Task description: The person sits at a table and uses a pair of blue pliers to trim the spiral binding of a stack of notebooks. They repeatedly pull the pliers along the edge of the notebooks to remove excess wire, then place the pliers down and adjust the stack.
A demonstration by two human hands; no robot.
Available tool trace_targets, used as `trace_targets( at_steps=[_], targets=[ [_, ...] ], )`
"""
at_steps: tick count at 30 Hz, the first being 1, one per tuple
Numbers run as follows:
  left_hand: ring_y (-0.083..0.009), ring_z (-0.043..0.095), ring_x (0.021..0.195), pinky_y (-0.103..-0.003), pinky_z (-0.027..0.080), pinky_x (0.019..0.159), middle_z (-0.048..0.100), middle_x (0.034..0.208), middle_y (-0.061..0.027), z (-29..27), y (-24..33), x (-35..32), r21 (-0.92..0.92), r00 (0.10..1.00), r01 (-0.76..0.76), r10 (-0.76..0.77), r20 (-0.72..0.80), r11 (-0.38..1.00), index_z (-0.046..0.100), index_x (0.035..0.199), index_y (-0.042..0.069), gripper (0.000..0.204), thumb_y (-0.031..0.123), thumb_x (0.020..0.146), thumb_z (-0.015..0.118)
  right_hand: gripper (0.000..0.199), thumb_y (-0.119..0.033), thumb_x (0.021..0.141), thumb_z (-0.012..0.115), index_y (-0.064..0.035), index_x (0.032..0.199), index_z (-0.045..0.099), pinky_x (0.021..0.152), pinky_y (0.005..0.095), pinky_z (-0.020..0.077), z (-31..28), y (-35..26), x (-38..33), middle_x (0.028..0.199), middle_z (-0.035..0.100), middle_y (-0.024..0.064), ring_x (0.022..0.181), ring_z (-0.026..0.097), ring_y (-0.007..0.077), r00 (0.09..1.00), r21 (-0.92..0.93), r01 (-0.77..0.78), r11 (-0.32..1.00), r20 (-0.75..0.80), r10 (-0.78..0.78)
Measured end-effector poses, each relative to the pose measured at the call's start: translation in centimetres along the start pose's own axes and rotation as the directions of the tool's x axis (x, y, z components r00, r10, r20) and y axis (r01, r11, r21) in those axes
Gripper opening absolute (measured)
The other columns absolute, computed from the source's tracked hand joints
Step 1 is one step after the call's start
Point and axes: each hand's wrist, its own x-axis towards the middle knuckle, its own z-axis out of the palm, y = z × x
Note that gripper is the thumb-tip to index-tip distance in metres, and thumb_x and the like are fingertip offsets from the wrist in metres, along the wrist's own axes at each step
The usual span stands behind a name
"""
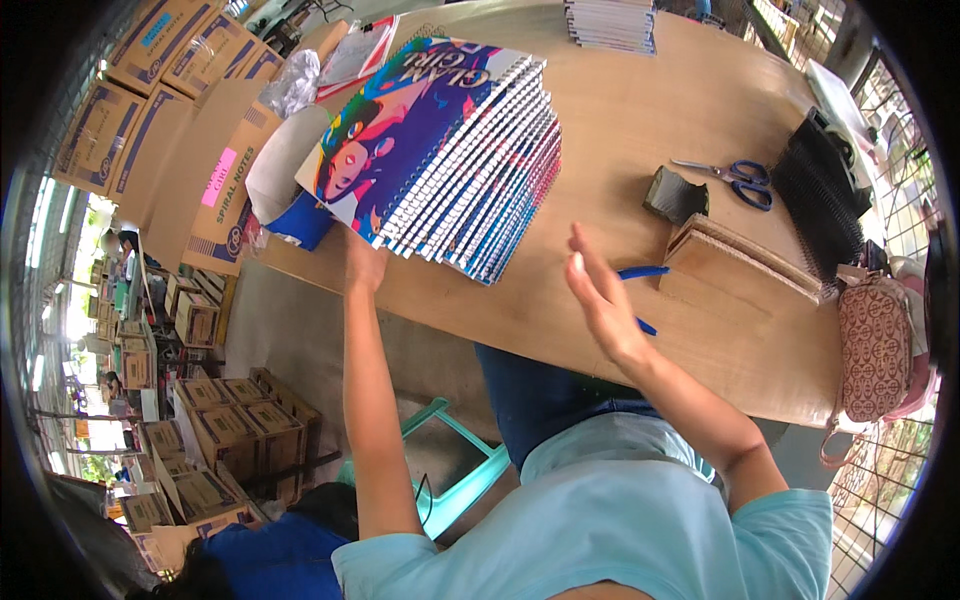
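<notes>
A tall stack of spiral notebooks [430, 150] with a colourful illustrated cover leans in steps on the table, its bound edges toward me. My left hand [366, 264] is at the stack's near left corner; its fingers are hidden behind the notebooks. To the right of the stack, my right hand [600, 298] hovers apart from it with fingers stretched out and nothing held. Partly hidden behind that hand is a tool with blue handles [643, 272], whose kind I cannot make out.
Scissors [745, 180], a dark block [677, 195], a cardboard piece [745, 258], black binding spirals [815, 200] and a patterned pouch [873, 345] lie on the right of the table [620, 110]. Another notebook stack [612, 25] stands behind. Cartons [235, 185] rise at left; a green stool [470, 480] stands below.
</notes>
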Motion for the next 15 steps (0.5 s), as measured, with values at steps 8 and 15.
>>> trace_targets(
  at_steps=[8, 15],
  targets=[
    [-0.0239, 0.029, 0.143, -0.041, 0.017, 0.119, 0.029, 0.156, -0.0126, 0.5, -3.4, -8.3, 0.161, 0.927, 0.002, -0.062, 0.369, 0.987, 0.018, 0.152, -0.002, 0.099, 0.076, 0.090, 0.015, 0.101, -0.078, 0.090, 0.020, 0.0024, 0.152, 0.018, 0.120, 0.0364, 0.0095, 2.8, 3.1, 9.2, 0.159, 0.017, 0.0180, 0.148, 0.013, 0.0262, 0.994, 0.301, -0.090, 0.949, 0.092, 0.065],
    [-0.0216, -0.009, 0.149, -0.040, -0.004, 0.120, -0.013, 0.162, -0.0108, 13.8, -6.9, -18.1, 0.110, 0.873, -0.063, 0.001, 0.489, 0.992, -0.010, 0.152, 0.001, 0.108, 0.082, 0.083, 0.007, 0.068, -0.060, 0.096, 0.043, -0.0076, 0.138, 0.048, 0.100, 0.0404, 0.0469, -5.1, -1.3, 17.7, 0.127, 0.062, 0.0065, 0.112, 0.061, 0.0220, 0.989, 0.527, -0.031, 0.849, -0.105, 0.101]
  ],
)
